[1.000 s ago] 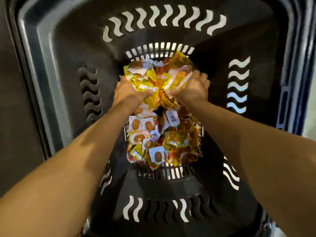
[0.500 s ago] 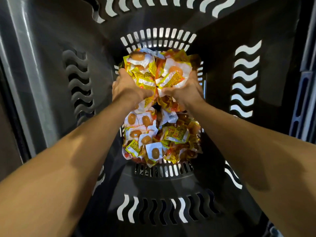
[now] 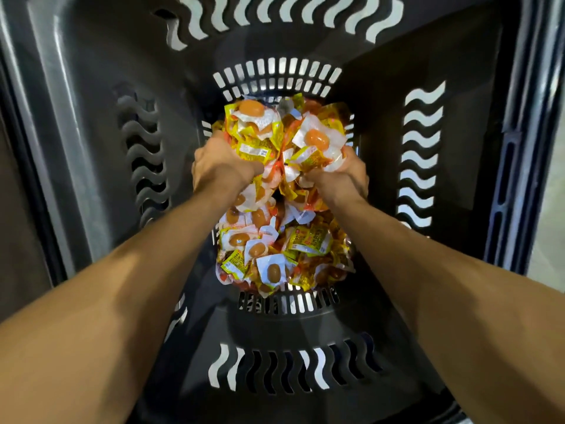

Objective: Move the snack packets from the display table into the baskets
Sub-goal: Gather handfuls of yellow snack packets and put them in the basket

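I look straight down into a deep dark grey plastic basket (image 3: 91, 123) with wavy slots in its walls. Both arms reach down inside it. My left hand (image 3: 220, 169) grips a bundle of yellow, white and orange snack packets (image 3: 256, 130). My right hand (image 3: 342, 175) grips a second bundle (image 3: 315, 142) right beside it; the two bundles touch. Below the hands a heap of the same packets (image 3: 284, 252) covers the basket's slotted floor. My fingers are mostly hidden behind the packets.
The basket's walls close in on all sides, with the near wall (image 3: 275, 362) below my forearms. A dark rim and frame (image 3: 519, 148) run along the right edge, and a strip of pale floor (image 3: 550, 209) shows past it.
Both hands have gone lower into the basket with their bundles, and the camera has come nearer the heap. The hands still hold the packets.
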